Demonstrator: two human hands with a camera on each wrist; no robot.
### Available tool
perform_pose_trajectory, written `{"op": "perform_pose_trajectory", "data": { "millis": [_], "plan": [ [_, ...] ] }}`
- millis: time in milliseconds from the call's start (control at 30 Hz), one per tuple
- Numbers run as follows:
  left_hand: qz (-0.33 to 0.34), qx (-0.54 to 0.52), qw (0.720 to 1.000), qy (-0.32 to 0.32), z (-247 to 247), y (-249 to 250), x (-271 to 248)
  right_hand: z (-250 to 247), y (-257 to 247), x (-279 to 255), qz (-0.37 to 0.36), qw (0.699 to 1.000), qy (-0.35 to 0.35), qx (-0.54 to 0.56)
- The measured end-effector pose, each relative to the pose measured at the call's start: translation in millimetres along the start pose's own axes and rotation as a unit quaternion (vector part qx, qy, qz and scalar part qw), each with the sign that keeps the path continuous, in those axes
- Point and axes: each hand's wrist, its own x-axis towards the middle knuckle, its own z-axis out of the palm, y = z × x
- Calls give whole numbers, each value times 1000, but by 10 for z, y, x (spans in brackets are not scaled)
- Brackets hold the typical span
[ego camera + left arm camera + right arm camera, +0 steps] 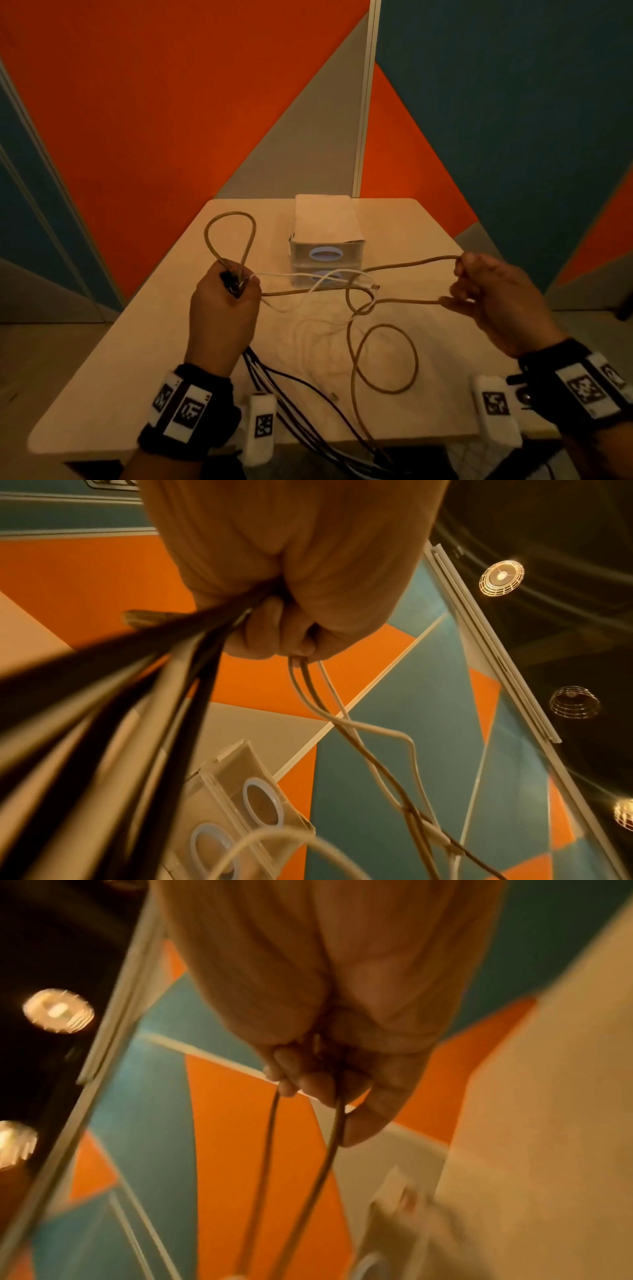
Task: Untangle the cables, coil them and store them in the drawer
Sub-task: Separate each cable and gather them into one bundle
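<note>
Left hand: raised above the left part of the table, fingers curled tight into a fist around a bundle of cables. Black cables: several strands leaving the underside of that fist, running across the table toward the near edge and dropping over it. Tan cable: a narrow loop stands up out of the top of the left fist; from there the cable runs rightward in the air, crosses itself near the middle, drops one round loop onto the table surface, and sends two strands on to the right hand. White cable: thinner, also issuing from the left fist, wound around the tan cable at the crossing in mid-air in front of the drawers, its plug end sticking out to the right. Drawer unit: small, clear plastic, two stacked drawers with pale blue oval handles, both closed, standing at the far centre of the table with a white sheet lying on top. Right hand: raised above the right part of the table, fingers curled around a bend of the tan cable, thumb extended alongside, the two strands leaving the grip toward the left.
</note>
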Motion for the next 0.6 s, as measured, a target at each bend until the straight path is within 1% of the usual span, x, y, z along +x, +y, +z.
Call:
{"op": "perform_pose_trajectory", "data": {
  "millis": [33,67,100,167,200,233,267,300,333,367,400,433,467,500,533,567,600],
  "plan": [
    [1,3,1000,1,1,-5,10,-51,-21,3,-51,991,12,-124],
    [-1,4,1000,2,-2,-7,17,-116,-37,21,-107,961,17,-255],
    [0,5,1000,4,-7,-4,25,-198,-63,49,-159,916,14,-369],
    [2,16,1000,7,-27,1,41,-350,-111,100,-244,813,-5,-529],
    [1,22,1000,11,-40,6,43,-428,-126,134,-263,771,2,-579],
    [0,26,1000,16,-52,7,49,-476,-142,149,-272,749,29,-604],
    [-2,25,999,22,-63,5,53,-530,-117,188,-267,758,70,-591],
    [-3,19,999,27,-71,-8,55,-549,-90,202,-236,811,115,-522],
    [-4,13,999,30,-71,-19,61,-538,-68,191,-165,903,147,-369],
    [-5,11,999,31,-69,-28,67,-481,-40,150,-68,974,135,-166],
    [-5,16,999,30,-63,-35,65,-421,12,127,23,994,102,19],
    [-4,22,999,28,-51,-37,60,-346,54,97,89,982,76,151],
    [-4,25,999,25,-37,-40,56,-276,108,67,113,975,64,181],
    [-6,24,999,26,-30,-36,48,-223,163,40,102,984,58,136],
    [-7,20,999,28,-31,-43,48,-194,221,0,38,997,61,15],
    [-9,14,999,31,-38,-61,54,-203,289,-47,-63,984,60,-155],
    [-11,9,999,32,-47,-80,59,-234,340,-57,-158,927,30,-339]
  ]
}}
